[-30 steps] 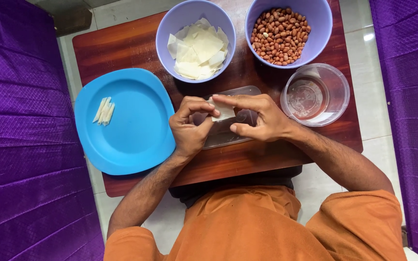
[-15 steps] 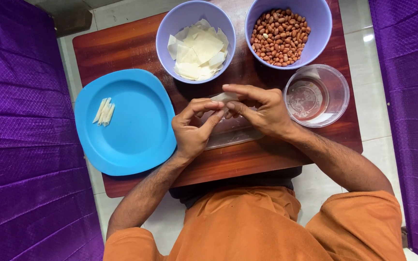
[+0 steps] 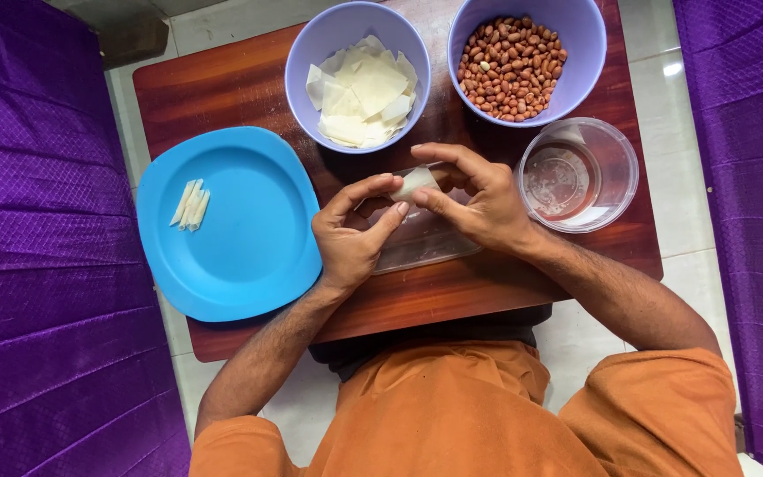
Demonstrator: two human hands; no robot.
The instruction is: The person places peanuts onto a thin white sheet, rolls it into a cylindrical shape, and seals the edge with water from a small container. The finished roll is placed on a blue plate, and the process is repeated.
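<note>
Two hands meet over the middle of the wooden table point(image 3: 222, 84), and I see them pinching one small pale wrapper point(image 3: 415, 183) between them. My left hand point(image 3: 352, 234) has thumb and forefinger closed on the wrapper's near end; my right hand point(image 3: 479, 199) curls its fingertips over the far end, so most of the piece is covered and I cannot tell whether it is folded or rolled, or whether anything sits inside. Under both hands lies a clear flat tray point(image 3: 426, 238); its outline is hard to follow because it is see-through and half hidden by the palms.

Beyond the hands, a lilac bowl point(image 3: 306, 53) holds a heap of pale square sheets point(image 3: 364, 88), and a second lilac bowl point(image 3: 589, 53), cut off by the top edge, holds peanuts point(image 3: 514, 66). Just right of my right hand stands a clear round tub point(image 3: 578, 174); its contents I cannot make out through the glare. To the left, a blue plate point(image 3: 249, 238) overhangs the table's edge and carries a few thin pale rolls point(image 3: 189, 205) lying side by side. Purple quilted cloth point(image 3: 37, 265) fills both sides of the view, and orange fabric point(image 3: 470, 415) covers my lap at the bottom.
</note>
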